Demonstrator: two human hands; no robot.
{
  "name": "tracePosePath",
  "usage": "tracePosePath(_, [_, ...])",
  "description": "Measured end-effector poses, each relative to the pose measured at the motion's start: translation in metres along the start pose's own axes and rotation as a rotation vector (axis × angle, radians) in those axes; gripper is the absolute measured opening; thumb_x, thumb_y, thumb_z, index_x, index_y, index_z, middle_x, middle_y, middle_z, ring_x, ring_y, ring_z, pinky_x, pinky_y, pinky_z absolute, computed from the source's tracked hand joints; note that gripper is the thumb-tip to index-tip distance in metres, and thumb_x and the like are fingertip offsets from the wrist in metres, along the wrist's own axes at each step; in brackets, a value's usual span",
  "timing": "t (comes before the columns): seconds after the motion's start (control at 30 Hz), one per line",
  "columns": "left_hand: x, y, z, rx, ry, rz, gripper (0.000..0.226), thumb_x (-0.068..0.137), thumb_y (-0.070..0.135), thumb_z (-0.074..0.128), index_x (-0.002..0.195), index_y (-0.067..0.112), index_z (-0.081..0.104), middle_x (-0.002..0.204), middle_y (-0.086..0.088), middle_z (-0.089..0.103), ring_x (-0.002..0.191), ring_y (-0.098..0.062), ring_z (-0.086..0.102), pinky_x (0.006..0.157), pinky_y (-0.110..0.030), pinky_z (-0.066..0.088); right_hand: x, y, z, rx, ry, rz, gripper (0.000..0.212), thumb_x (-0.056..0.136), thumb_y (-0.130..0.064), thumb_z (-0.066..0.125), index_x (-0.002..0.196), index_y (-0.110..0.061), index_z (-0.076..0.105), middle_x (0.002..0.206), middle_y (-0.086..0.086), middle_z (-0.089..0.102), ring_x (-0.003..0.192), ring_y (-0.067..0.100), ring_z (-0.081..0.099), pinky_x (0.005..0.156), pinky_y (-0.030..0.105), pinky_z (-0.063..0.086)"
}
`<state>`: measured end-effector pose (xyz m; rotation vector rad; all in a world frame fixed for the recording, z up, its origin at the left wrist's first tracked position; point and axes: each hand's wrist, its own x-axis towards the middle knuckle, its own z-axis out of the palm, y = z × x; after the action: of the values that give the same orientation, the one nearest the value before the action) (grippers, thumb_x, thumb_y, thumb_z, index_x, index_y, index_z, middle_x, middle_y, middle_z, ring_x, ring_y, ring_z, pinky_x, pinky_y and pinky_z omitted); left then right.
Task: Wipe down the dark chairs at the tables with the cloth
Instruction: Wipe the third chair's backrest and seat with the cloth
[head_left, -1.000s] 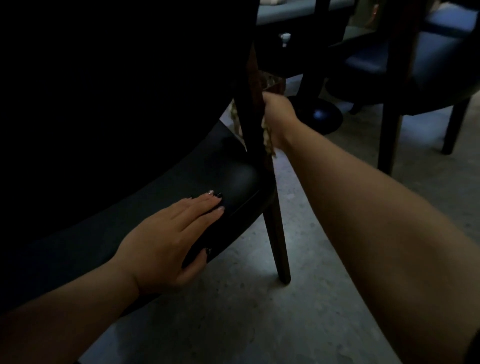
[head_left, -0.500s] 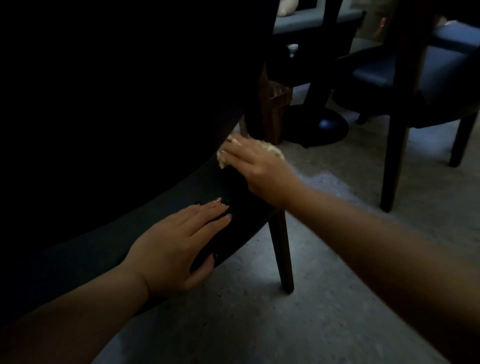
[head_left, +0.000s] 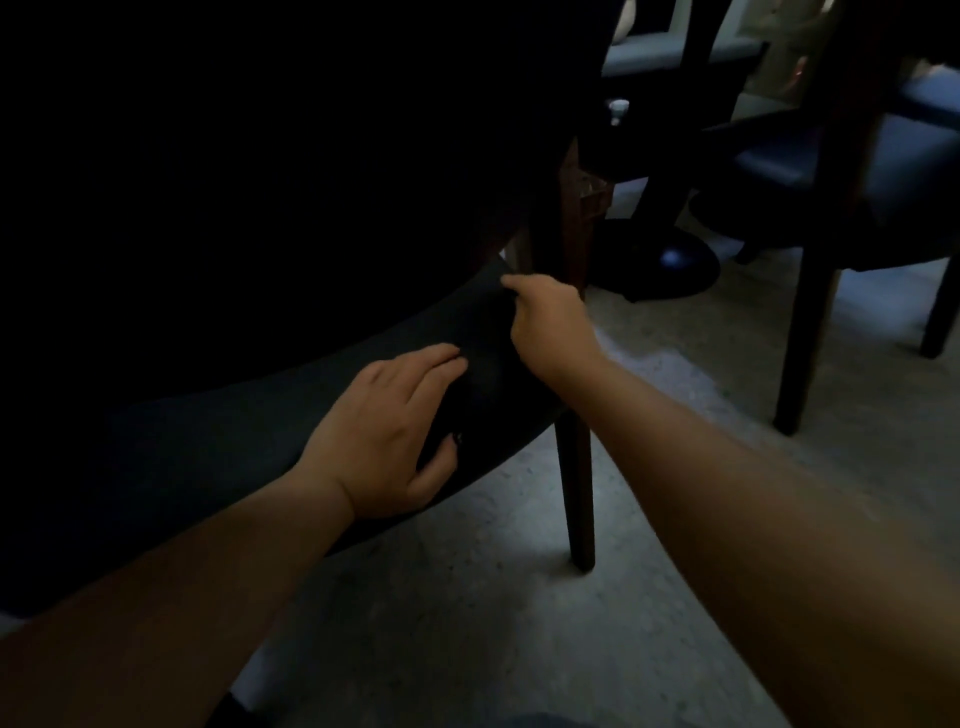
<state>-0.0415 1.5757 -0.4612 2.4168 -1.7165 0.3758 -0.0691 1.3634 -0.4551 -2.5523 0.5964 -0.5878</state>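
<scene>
A dark chair with a black padded seat (head_left: 234, 431) fills the left of the head view; its backrest is lost in shadow. My left hand (head_left: 384, 431) rests flat on the seat's right edge, fingers straight, thumb over the rim. My right hand (head_left: 550, 327) is curled, knuckles up, pressing down on the seat's rear corner beside the brown back post (head_left: 571, 218). The cloth is hidden under that hand. The chair's wooden rear leg (head_left: 577, 493) stands just below.
A second dark chair (head_left: 852, 171) stands at the right with its legs on the grey speckled floor (head_left: 519, 623). A round black table base (head_left: 670, 260) sits behind the post. The scene is very dim.
My right hand came down from the back post to the seat's rear corner, and the pale cloth went out of sight beneath it. My left hand stayed on the seat edge.
</scene>
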Motion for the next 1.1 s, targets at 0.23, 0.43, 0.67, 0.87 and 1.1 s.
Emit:
tracePosePath(0.23, [-0.02,0.007,0.0,0.044,0.124,-0.313,0.059,0.092,0.038,0.044,0.139,0.003,0.047,0.142,-0.014,0.049,0.13,-0.028,0.048,0.105,-0.042,0.037,-0.039,0.003,-0.007,0.181,0.015,0.047,0.037,0.097,-0.018,0.047,0.134,-0.013,0.048,0.132,0.011,0.055,0.121,0.028,0.05,0.093,0.018,0.032])
tracePosePath(0.43, [-0.117,-0.023,-0.006,0.103,0.121,-0.622,0.074,0.092,0.051,0.032,0.147,0.001,0.035,0.153,-0.019,0.033,0.146,-0.032,0.023,0.116,-0.051,0.021,-0.063,-0.043,0.025,0.022,-0.045,0.008,0.038,0.1,-0.015,0.039,0.137,-0.016,0.045,0.15,0.018,0.034,0.14,0.04,0.024,0.113,0.045,0.024])
tracePosePath(0.67, [-0.207,-0.053,-0.021,-0.075,0.125,-0.742,0.078,0.094,0.052,0.022,0.152,0.001,0.019,0.161,-0.013,0.014,0.15,-0.02,0.0,0.121,-0.039,0.006,-0.109,-0.142,0.084,-0.089,0.0,-0.22,0.045,0.095,-0.008,0.041,0.138,0.003,0.039,0.142,0.022,0.043,0.139,0.034,0.029,0.117,0.044,0.01])
tracePosePath(0.87, [-0.231,-0.057,-0.033,-0.31,0.309,-0.744,0.065,0.099,0.02,0.046,0.155,0.015,0.012,0.157,0.009,0.008,0.143,0.003,0.005,0.107,0.0,0.001,-0.142,-0.21,0.128,-0.083,-0.087,-0.402,0.051,0.094,-0.011,0.039,0.143,-0.001,0.032,0.15,0.017,0.034,0.145,0.031,0.018,0.119,0.043,0.004])
tracePosePath(1.1, [-0.228,-0.055,-0.098,-0.38,0.541,-0.662,0.065,0.096,0.017,0.053,0.152,0.015,0.021,0.157,0.002,0.028,0.143,-0.006,0.028,0.116,-0.025,0.027,-0.183,-0.252,0.108,0.384,-0.382,-0.419,0.041,0.099,-0.009,0.038,0.139,-0.018,0.042,0.145,0.005,0.042,0.144,0.016,0.016,0.12,0.03,0.004])
